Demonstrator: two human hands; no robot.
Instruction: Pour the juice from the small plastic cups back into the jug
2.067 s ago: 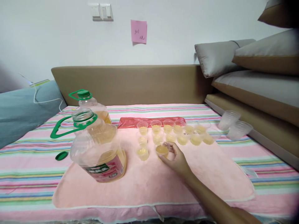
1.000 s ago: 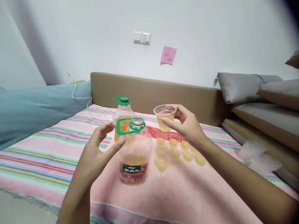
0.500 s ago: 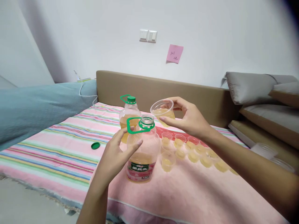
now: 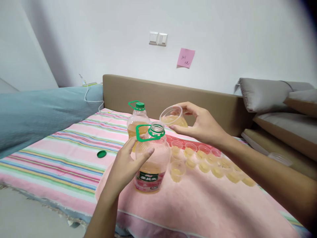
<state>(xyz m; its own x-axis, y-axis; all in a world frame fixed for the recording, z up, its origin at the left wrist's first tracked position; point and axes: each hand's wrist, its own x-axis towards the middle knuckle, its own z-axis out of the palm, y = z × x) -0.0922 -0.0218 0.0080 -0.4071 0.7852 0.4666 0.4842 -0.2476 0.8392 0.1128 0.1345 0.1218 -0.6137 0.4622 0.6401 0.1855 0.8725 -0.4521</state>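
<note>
My right hand (image 4: 198,124) grips a clear plastic cup (image 4: 170,115) of pale yellow drink. The cup is tilted to the left, its rim just above and beside the uncapped mouth of the near bottle (image 4: 152,158). This big clear bottle stands upright, partly filled, with a green ring handle and a pink label. My left hand (image 4: 128,162) is wrapped round its left side, thumb in front, some fingers hidden behind. Several cups (image 4: 204,160) of the same drink stand in rows to the right, with one cup (image 4: 177,172) closest to the bottle.
Behind stands a second bottle (image 4: 136,127), capped in green. A loose green cap (image 4: 101,154) lies on the striped sheet (image 4: 74,145). Pink cloth (image 4: 198,205) lies under the near bottle. Cushions (image 4: 269,96) and clear plastic containers (image 4: 279,158) are at the right.
The cup in my right hand has tipped further left toward the bottle mouth. My left hand stays at the near bottle, and the view has shifted slightly.
</note>
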